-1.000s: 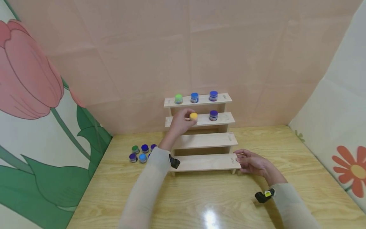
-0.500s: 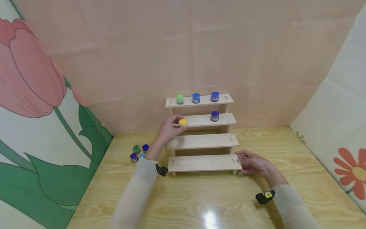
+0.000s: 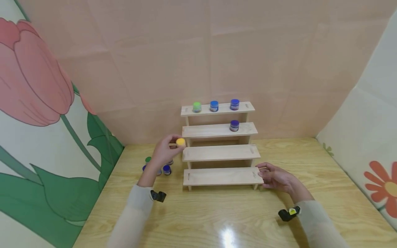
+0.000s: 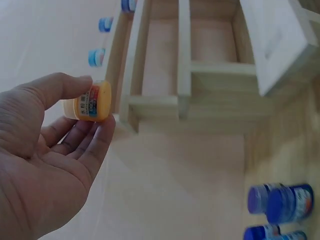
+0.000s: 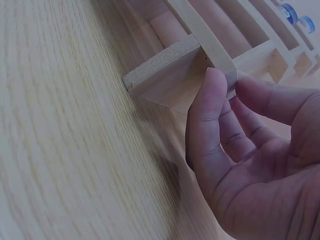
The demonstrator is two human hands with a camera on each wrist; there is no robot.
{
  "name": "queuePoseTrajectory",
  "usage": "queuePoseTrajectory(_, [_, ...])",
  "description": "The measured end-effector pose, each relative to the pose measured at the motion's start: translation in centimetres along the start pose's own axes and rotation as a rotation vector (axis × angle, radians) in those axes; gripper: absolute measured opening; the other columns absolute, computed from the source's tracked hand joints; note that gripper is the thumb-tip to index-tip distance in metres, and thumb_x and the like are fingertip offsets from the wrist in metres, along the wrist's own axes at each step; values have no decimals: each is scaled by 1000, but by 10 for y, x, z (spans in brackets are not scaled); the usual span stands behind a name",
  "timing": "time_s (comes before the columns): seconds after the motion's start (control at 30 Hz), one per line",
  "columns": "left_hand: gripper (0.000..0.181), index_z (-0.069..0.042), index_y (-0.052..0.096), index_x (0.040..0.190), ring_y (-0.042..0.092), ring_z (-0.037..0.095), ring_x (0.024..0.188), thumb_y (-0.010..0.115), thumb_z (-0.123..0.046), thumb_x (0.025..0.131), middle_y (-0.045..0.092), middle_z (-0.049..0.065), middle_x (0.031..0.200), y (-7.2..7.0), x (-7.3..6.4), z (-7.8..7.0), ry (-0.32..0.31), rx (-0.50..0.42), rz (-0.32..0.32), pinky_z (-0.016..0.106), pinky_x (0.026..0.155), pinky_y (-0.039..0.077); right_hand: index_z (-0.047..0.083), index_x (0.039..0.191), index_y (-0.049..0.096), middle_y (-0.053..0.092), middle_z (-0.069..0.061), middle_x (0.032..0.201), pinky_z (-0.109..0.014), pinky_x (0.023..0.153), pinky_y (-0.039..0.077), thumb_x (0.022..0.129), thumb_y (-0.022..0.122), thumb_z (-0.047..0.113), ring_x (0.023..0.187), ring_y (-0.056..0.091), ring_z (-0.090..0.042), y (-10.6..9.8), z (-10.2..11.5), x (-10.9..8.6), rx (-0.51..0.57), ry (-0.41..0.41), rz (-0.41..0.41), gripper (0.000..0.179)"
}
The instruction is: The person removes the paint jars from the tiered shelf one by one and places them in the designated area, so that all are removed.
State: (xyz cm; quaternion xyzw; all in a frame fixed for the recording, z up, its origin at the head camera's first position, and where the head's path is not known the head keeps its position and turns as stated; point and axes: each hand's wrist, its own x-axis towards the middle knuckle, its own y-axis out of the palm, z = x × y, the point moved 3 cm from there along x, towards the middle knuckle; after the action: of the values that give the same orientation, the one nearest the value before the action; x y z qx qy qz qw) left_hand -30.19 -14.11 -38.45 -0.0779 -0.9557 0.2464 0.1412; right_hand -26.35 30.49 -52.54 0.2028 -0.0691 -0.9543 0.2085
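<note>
My left hand (image 3: 162, 151) pinches a small yellow paint jar (image 3: 181, 142) between thumb and fingertips, in the air at the left side of a wooden tiered display stand (image 3: 221, 176). In the left wrist view the jar (image 4: 92, 102) lies tilted sideways, its label facing the camera. At the stand's right end, my right hand (image 3: 277, 177) grips the bottom shelf's corner; thumb and index finger sit on either side of the board's end (image 5: 222, 62) in the right wrist view. Light green (image 3: 196, 107), blue (image 3: 214, 106) and dark blue (image 3: 234, 104) jars stand on the top tier.
One purple jar (image 3: 234, 125) stands right of centre on the second tier. More jars, including a dark blue one (image 3: 166, 169) and a green-lidded one (image 3: 148, 159), sit on the wood-grain table (image 3: 198, 217) left of the stand, partly behind my left forearm. A pinkish backdrop (image 3: 149, 69) hangs behind.
My left hand has carried the yellow jar from in front of the second tier leftward and down, past the stand's left edge. My right hand stays on the bottom shelf's corner.
</note>
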Motion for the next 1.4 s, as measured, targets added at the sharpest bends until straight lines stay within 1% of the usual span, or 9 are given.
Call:
queuePoseTrajectory(0.2, [41, -5, 61, 128, 60, 28, 117, 76, -15, 91, 63, 12, 124, -10, -14, 17, -50, -2, -17, 36, 96, 57, 27, 119, 56, 58, 2, 106, -27, 71, 60, 103, 55, 7, 87, 67, -11, -1, 1, -1, 3, 8, -17, 26])
queuePoseTrajectory(0.33, [43, -4, 61, 130, 60, 27, 118, 76, -15, 91, 62, 12, 125, -14, -22, 27, -76, -11, -24, 36, 97, 57, 26, 120, 56, 59, 2, 106, -28, 72, 61, 104, 54, 7, 88, 67, -11, 0, 2, -2, 12, -1, 1, 25])
queuePoseTrajectory(0.4, [44, -3, 60, 130, 60, 28, 117, 76, -15, 91, 62, 13, 125, -16, -26, 31, -79, -11, -23, 36, 97, 57, 26, 120, 56, 59, 2, 106, -28, 72, 61, 104, 54, 7, 88, 68, -11, 0, 1, -2, 17, -4, 11, 25])
queuePoseTrajectory(0.5, [43, -3, 61, 130, 60, 29, 117, 76, -14, 91, 62, 14, 124, -16, -30, 37, -92, -6, -20, 37, 96, 57, 26, 121, 55, 60, 3, 105, -28, 72, 61, 104, 53, 7, 87, 68, -11, 0, 2, -3, 21, -9, 27, 25])
queuePoseTrajectory(0.7, [49, -3, 59, 134, 60, 33, 118, 77, -15, 91, 62, 14, 127, -15, -37, 52, -151, -3, -15, 38, 98, 56, 26, 120, 55, 60, 4, 105, -26, 73, 60, 104, 52, 6, 87, 67, -9, 1, 3, -3, 28, -7, 44, 26])
queuePoseTrajectory(0.87, [49, -3, 59, 135, 59, 32, 119, 76, -17, 92, 63, 14, 126, -15, -42, 63, -159, 6, -10, 45, 103, 53, 26, 120, 55, 60, 3, 105, -27, 72, 61, 104, 52, 6, 87, 67, -10, 3, 3, -4, 31, -9, 48, 25])
queuePoseTrajectory(1.0, [45, -4, 61, 132, 60, 30, 117, 76, -17, 92, 64, 12, 124, -15, -47, 70, -163, 5, -11, 47, 102, 52, 25, 121, 54, 61, 3, 105, -27, 71, 61, 104, 51, 5, 87, 68, -11, 2, 2, -3, 37, -13, 49, 26])
queuePoseTrajectory(1.13, [43, -5, 61, 130, 59, 29, 117, 76, -14, 91, 64, 11, 123, -15, -52, 78, -166, -5, -10, 46, 102, 53, 25, 121, 54, 60, 3, 104, -26, 72, 61, 104, 51, 5, 86, 68, -10, 2, 2, -2, 35, -12, 50, 26])
queuePoseTrajectory(1.4, [45, -7, 60, 133, 58, 30, 120, 76, -15, 92, 62, 12, 127, -18, -62, 93, -227, 28, -30, 46, 100, 53, 25, 121, 54, 61, 3, 105, -27, 72, 61, 104, 52, 6, 86, 68, -10, -1, 1, 0, 18, 3, 29, 25])
